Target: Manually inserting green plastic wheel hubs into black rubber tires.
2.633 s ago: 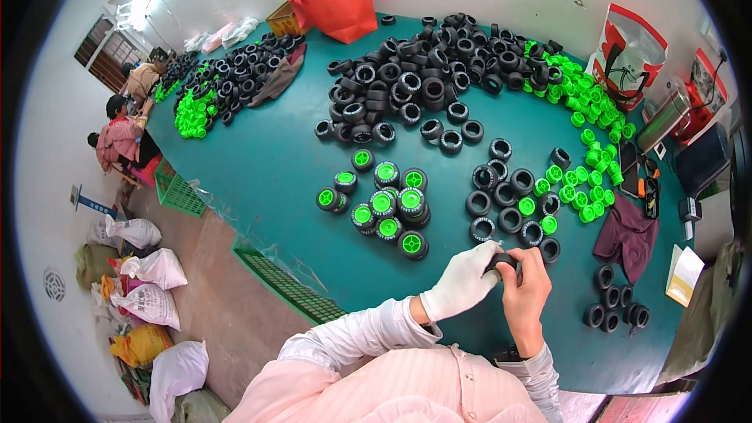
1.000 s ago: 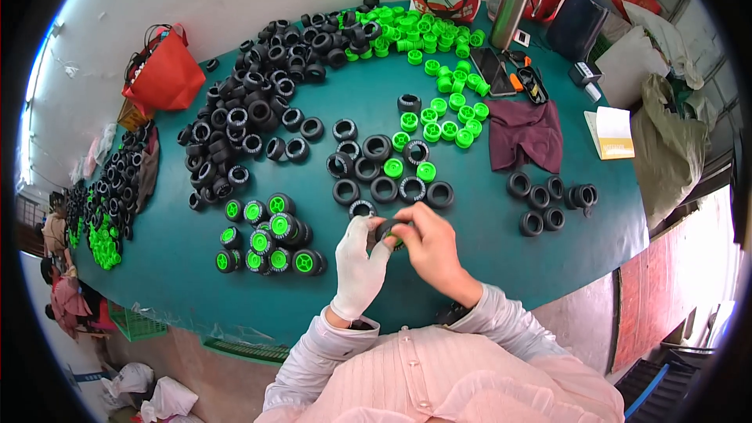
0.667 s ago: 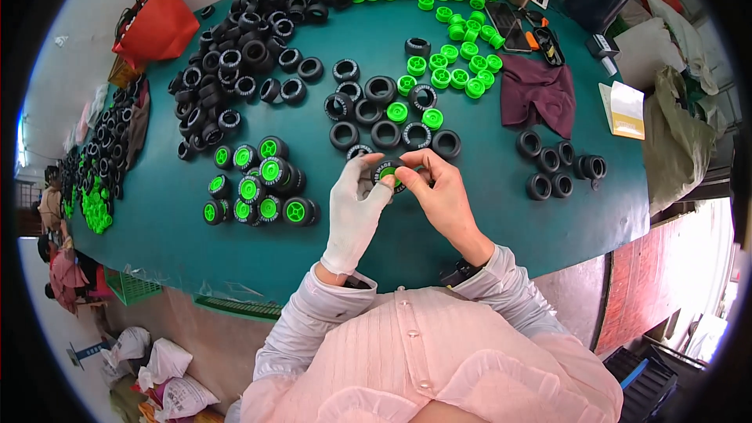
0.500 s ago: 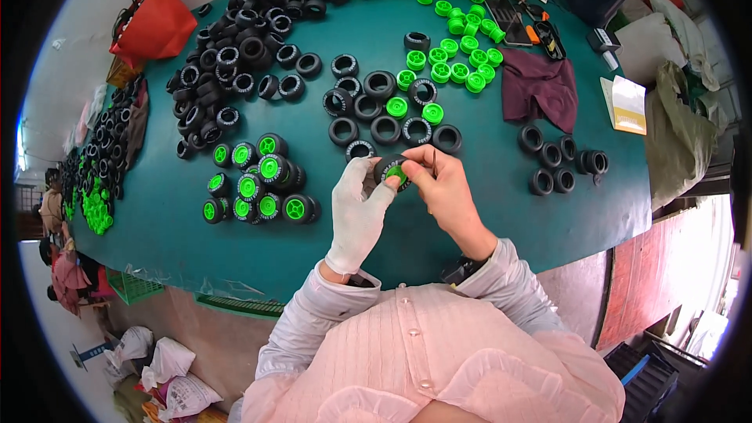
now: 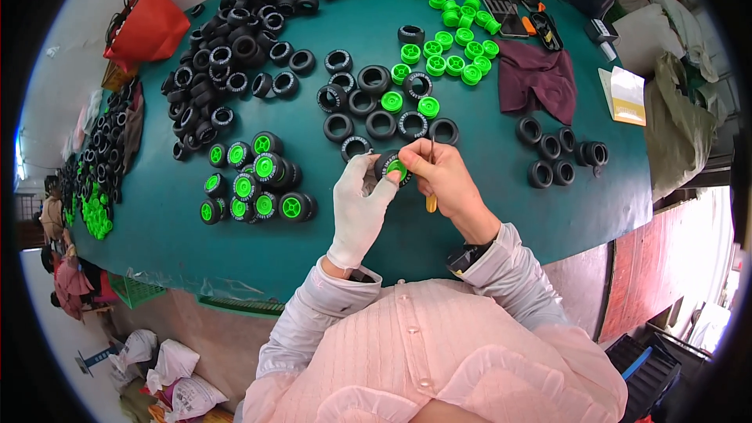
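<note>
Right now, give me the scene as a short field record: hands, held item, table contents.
left hand: white glove, gripping a black tyre with green hub
right hand: bare, on the same tyre, also holding a thin tool
finished wheels: cluster left of the hands
empty tyres: large pile, far left
green hubs: loose, far centre
cloth: maroon, right
table: teal

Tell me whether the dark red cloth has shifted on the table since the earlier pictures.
No. The dark red cloth lies in the same spot beside the yellow booklet and the loose black tyres; only the camera view has turned.
</note>
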The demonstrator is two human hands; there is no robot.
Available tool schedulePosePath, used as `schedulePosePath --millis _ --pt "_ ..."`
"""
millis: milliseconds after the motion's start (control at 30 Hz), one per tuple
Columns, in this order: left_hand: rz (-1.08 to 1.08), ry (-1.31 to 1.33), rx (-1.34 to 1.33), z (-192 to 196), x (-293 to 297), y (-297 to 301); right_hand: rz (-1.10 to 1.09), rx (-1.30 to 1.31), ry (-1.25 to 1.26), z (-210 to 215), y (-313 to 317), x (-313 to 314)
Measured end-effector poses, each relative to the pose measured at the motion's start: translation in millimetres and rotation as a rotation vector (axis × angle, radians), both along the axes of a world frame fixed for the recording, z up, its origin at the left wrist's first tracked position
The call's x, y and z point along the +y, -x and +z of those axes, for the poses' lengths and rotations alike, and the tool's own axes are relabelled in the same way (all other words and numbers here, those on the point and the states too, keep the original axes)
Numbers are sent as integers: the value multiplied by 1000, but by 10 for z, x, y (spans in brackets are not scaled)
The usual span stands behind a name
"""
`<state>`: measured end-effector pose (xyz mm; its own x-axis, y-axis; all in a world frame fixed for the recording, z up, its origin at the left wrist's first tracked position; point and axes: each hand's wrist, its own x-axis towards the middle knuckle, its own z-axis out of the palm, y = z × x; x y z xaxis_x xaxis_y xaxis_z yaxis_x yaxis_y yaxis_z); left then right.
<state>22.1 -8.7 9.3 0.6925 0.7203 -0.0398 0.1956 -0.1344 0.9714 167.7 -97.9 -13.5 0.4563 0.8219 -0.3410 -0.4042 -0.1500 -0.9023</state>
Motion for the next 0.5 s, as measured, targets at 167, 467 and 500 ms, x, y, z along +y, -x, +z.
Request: schedulePosePath --millis 167,467,500 --pt "-33 668 -197 -38 68 74 -34 163 1 -105 -42 -55" --pt "-48 780 -261 57 104 162 -23 -183 -13 170 115 -81" --pt "-45 782 -259 67 98 168 -21 -180 -11 167 109 -90"
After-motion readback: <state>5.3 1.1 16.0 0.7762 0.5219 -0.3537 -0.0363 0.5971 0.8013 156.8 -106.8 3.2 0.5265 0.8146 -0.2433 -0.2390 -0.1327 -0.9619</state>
